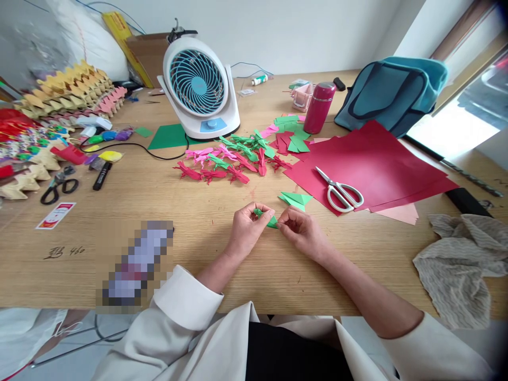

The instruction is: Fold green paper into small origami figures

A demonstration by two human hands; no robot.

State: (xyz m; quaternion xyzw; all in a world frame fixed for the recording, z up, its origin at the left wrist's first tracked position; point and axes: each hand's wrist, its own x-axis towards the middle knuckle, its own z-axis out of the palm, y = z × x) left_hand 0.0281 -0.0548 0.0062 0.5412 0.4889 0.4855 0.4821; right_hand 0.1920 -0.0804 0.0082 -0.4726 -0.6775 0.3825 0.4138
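Between my two hands is a small piece of folded green paper (271, 221). My left hand (249, 227) pinches its left end between thumb and fingers. At its lower right tip, the fingers of my right hand (304, 232) are pinched closed on the paper. Just beyond my right hand lies another folded green paper piece (296, 200), apart from my fingers. Farther back spreads a pile of folded paper figures in green, pink and red (238, 159). White-handled scissors (341, 193) rest on large red paper sheets (381, 164) to the right.
A white fan (198, 84) stands behind the pile, its black cord running left. A red flask (319, 108) and a blue bag (391, 95) stand back right. A crumpled cloth (460, 264) lies right. Black scissors (59, 185), a marker (102, 176) and a blurred-out object (138, 262) are left.
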